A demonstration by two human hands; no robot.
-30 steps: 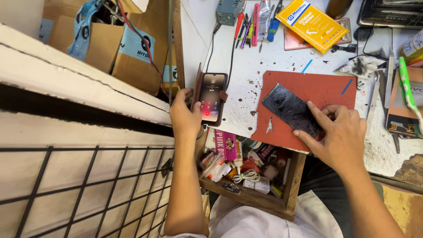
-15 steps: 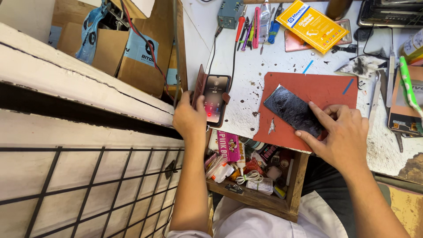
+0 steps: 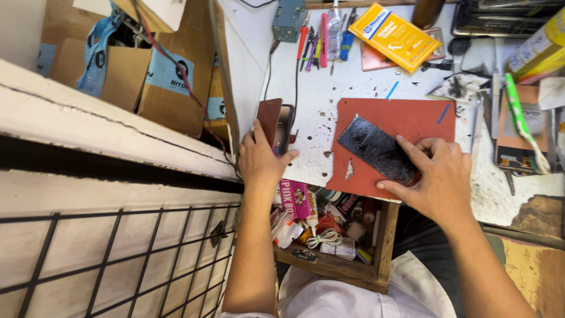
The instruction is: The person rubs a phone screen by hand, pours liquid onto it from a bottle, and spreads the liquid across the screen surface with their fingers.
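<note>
My left hand (image 3: pixel 259 160) grips a phone in a brown flip case (image 3: pixel 275 126), held on edge at the left side of the white bench. My right hand (image 3: pixel 438 176) lies flat with its fingertips on a dark, cracked phone panel (image 3: pixel 375 147). The panel rests at a slant on a red rubber mat (image 3: pixel 412 118).
An open wooden drawer (image 3: pixel 382 247) below the bench holds cables and small packets. A yellow box (image 3: pixel 395 35), a grey device (image 3: pixel 288 19), pens and screwdrivers (image 3: pixel 321 38) sit at the back. Tools and a green-handled brush (image 3: pixel 521 121) lie to the right. Cardboard boxes (image 3: pixel 170 82) stand to the left.
My left hand has turned the phone in the flip case from screen-up to on edge, so the lit screen no longer shows. The right hand stays on the dark panel.
</note>
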